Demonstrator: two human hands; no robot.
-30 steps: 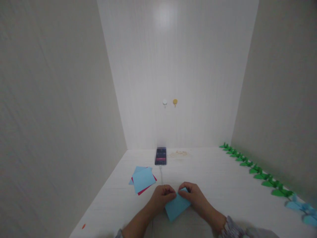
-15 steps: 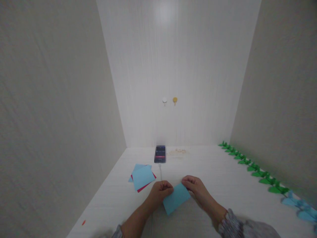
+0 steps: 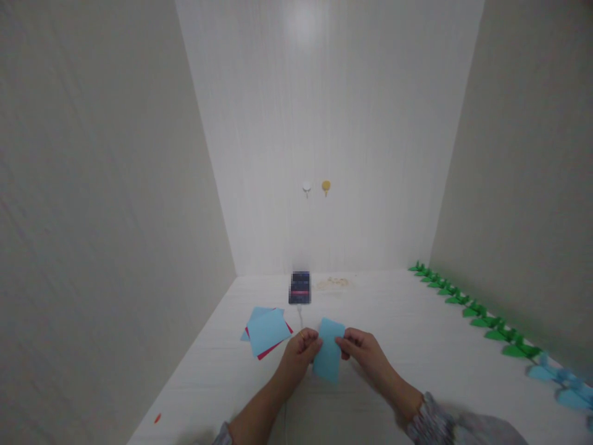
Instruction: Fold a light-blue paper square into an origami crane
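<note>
A light blue piece of paper (image 3: 328, 352), now a narrow upright rectangle that looks folded, is held up between both hands. My left hand (image 3: 300, 355) pinches its left edge between thumb and fingers. On the other side, my right hand (image 3: 364, 349) pinches the right edge near the upper part, thumb in front. To the left of my left hand lies a loose stack of square paper sheets (image 3: 269, 332), light blue on top with red showing below.
A phone (image 3: 300, 288) with a white cable (image 3: 300, 316) lies at the back of the white table (image 3: 222, 371). Green paper leaves (image 3: 477, 315) and light blue ones (image 3: 567, 386) line the right wall. Two hooks (image 3: 326, 186) are on the back wall. An orange scrap (image 3: 157, 418) lies front left.
The blue paper has turned from a slanted position to upright and risen slightly. My right hand has shifted its hold from the top corner to the right edge.
</note>
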